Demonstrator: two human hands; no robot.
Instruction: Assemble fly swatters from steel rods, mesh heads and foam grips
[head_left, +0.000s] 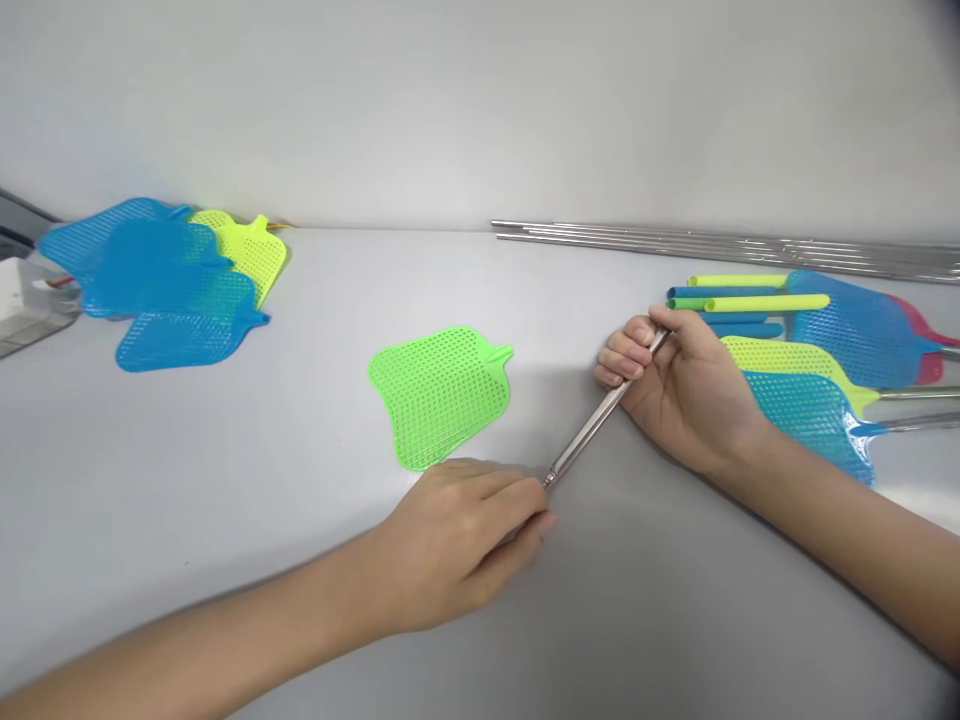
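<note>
A shiny metal telescopic rod (589, 430) slants between my two hands above the table. Its lower left end is pinched by my left hand (480, 535), whose fingers hide the tip. My right hand (675, 385), palm turned up, has its fingers curled round the upper end. Just beyond my left hand a green fly swatter head (446, 395) lies flat, its short neck pointing right. Beside my right hand are several plastic handle tubes, among them a yellow tube (765, 303) and a blue tube (742, 330).
Several blue swatter heads (161, 260) and a yellow swatter head (251, 250) are piled at the left. Metal rods (675, 240) lie along the back. At the right are swatters on rods, including a blue swatter (810, 415). A clear container (37, 305) stands far left.
</note>
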